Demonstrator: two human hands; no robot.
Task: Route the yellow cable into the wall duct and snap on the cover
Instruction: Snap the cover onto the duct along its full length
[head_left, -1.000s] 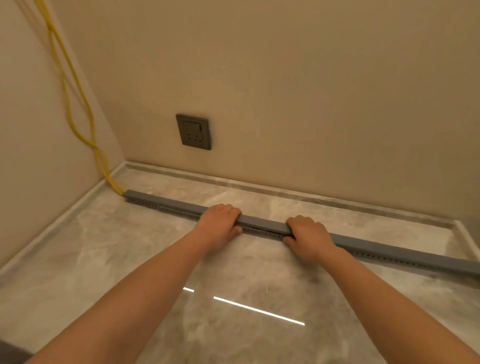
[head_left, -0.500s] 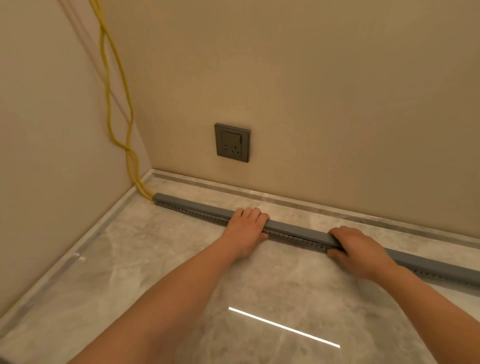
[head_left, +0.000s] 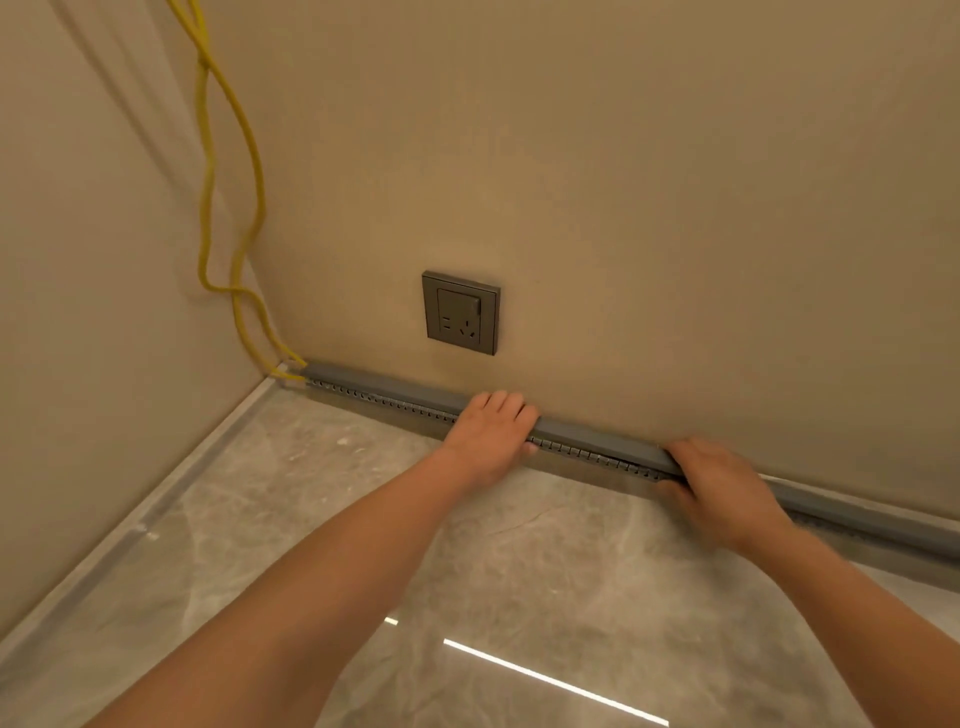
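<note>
A long grey slotted duct (head_left: 597, 439) with its cover on top lies along the foot of the back wall, from the left corner out past the right edge. Two yellow cable strands (head_left: 248, 244) hang down the corner and enter the duct's left end. My left hand (head_left: 491, 434) wraps over the duct near its middle, fingers on top, thumb on the front. My right hand (head_left: 722, 486) grips the duct further right, hiding that stretch.
A dark grey wall socket (head_left: 461, 312) sits on the back wall just above the duct. The marble floor (head_left: 311, 519) has a pale skirting strip (head_left: 171, 499) along the left wall. A bright light streak reflects on the floor between my forearms.
The duct, held in both hands, has moved from out on the floor back against the foot of the wall. My view has shifted left and closer to the corner.
</note>
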